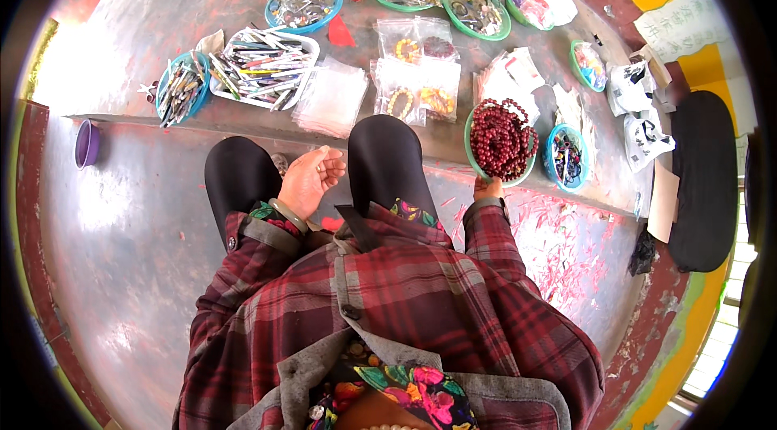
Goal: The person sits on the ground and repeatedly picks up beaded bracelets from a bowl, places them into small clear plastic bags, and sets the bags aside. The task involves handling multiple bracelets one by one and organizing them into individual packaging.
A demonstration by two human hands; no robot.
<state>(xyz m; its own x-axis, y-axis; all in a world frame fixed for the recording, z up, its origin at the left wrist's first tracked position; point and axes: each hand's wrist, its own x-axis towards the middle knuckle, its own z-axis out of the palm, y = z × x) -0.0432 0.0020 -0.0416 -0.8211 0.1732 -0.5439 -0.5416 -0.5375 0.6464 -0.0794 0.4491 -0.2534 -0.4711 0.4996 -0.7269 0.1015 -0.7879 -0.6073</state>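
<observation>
My right hand point(488, 188) grips the near rim of a green basket point(515, 182), fingers partly hidden beneath it. Strings of dark red beads point(503, 138) are heaped inside, and the basket sits at the platform's front edge. Over my lap, between my knees, my left hand point(307, 177) is raised with its fingers loosely curled and apart. Nothing shows in it. Ahead of that hand lies a stack of clear plastic bags point(330, 98). Several bagged bead bracelets point(400, 102) are laid out between the stack and the red beads.
A white tray of pens point(307, 83) and a blue basket of pens point(180, 117) stand on the left. Baskets of bagged trinkets point(304, 6) line the back. Right of the beads are a small blue basket point(569, 181) and white plastic bags point(631, 90). A purple bucket point(87, 144) is at far left.
</observation>
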